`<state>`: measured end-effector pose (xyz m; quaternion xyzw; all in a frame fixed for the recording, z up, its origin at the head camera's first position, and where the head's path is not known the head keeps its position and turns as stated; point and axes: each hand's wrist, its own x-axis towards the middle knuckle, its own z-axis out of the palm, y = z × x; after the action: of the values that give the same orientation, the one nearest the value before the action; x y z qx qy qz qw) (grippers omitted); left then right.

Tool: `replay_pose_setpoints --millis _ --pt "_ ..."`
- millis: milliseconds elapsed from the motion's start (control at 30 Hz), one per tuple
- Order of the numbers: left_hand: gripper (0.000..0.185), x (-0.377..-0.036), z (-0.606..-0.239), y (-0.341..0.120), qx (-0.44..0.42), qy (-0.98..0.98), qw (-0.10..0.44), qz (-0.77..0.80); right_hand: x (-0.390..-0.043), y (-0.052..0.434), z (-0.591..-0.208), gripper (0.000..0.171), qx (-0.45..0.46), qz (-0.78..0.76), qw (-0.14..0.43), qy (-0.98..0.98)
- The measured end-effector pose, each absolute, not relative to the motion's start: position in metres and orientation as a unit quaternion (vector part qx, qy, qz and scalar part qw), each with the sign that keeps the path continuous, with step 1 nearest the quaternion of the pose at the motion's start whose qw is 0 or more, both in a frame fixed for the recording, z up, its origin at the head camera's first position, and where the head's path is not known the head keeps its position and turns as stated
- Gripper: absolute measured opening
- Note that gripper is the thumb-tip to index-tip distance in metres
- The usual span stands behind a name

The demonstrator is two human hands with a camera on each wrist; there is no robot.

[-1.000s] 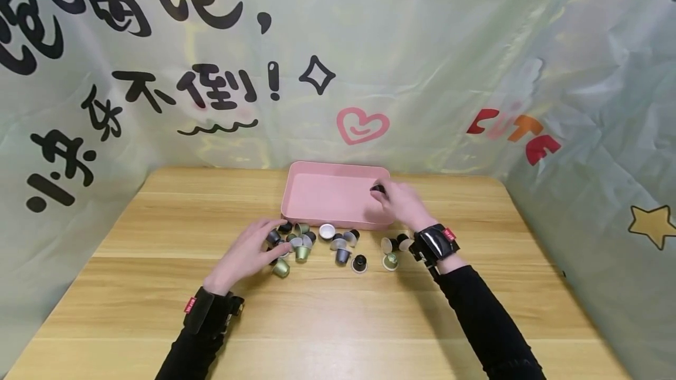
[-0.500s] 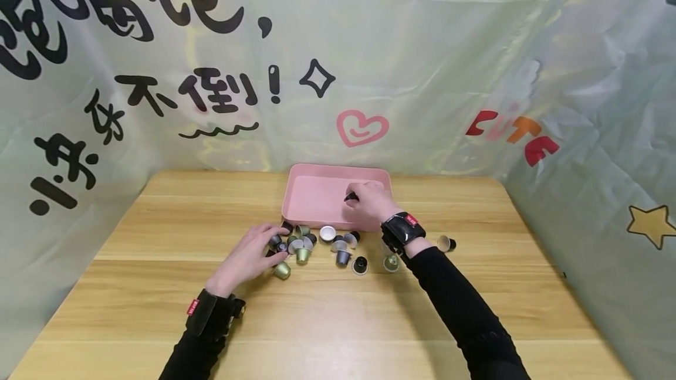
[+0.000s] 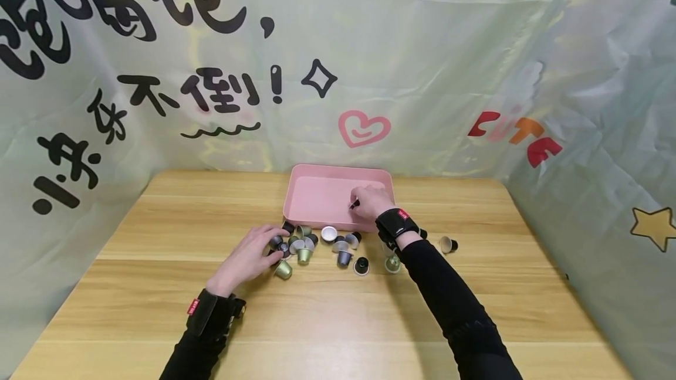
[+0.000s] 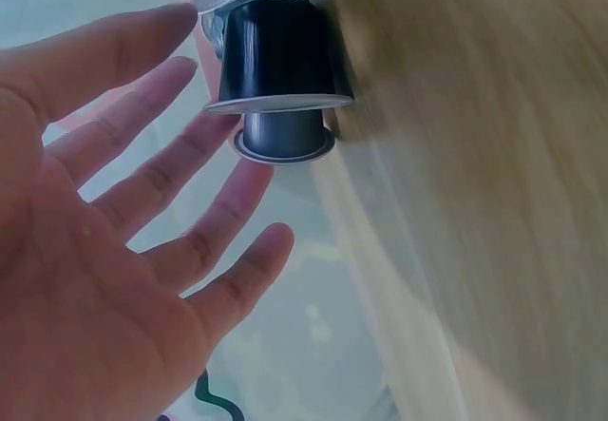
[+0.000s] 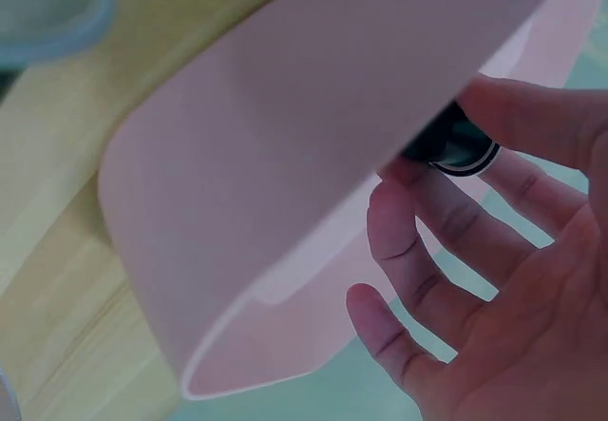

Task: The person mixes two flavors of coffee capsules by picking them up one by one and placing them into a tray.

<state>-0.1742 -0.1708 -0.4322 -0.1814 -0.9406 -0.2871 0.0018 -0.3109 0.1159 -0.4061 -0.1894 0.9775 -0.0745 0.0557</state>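
Dark capsule (image 5: 464, 143) pinched by my right hand (image 3: 371, 201), at the near right part of the tray (image 3: 317, 192)

On my feed its long axis slants: the rimmed end turns toward the palm, and the other end is hidden behind the tray's smooth, matt pink wall with rounded corners. My left hand (image 3: 252, 257) is released, fingers relaxed and spread beside the left cluster (image 3: 304, 257); I cannot tell whether it touches any of it. Near its fingertips is a glossy black capsule (image 4: 280, 55), a tapered cup whose thin pale rim faces that view's foot. On the wood-grained counter (image 3: 317, 321), a metallic green capsule (image 3: 283, 270) lies tipped over, and a black pod (image 3: 361, 264) stands upright on its wide rim
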Motion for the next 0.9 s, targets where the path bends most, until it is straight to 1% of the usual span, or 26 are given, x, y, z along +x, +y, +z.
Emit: replay_pose_setpoints --millis 333,400,500,633,900 --pt "0.042 -0.175 -0.434 -0.172 -0.186 -0.94 0.003 -0.286 -0.314 0.115 -0.409 0.006 -0.18 -0.057 0.08 0.979" --pt "0.042 -0.176 -0.434 -0.173 -0.184 -0.94 0.0 -0.287 -0.312 0.115 -0.408 0.01 -0.181 -0.054 0.081 0.979" --pt "0.042 -0.176 -0.435 -0.174 -0.186 -0.94 -0.001 -0.287 -0.305 0.116 -0.402 0.021 -0.185 -0.055 0.074 0.978" --pt "0.04 -0.177 -0.436 -0.175 -0.193 -0.938 0.004 -0.289 -0.294 0.118 -0.396 0.031 -0.188 -0.07 0.035 0.979" --pt "0.039 -0.178 -0.433 -0.176 -0.21 -0.929 0.013 -0.303 -0.263 0.129 -0.386 0.034 -0.169 -0.167 -0.066 0.969"
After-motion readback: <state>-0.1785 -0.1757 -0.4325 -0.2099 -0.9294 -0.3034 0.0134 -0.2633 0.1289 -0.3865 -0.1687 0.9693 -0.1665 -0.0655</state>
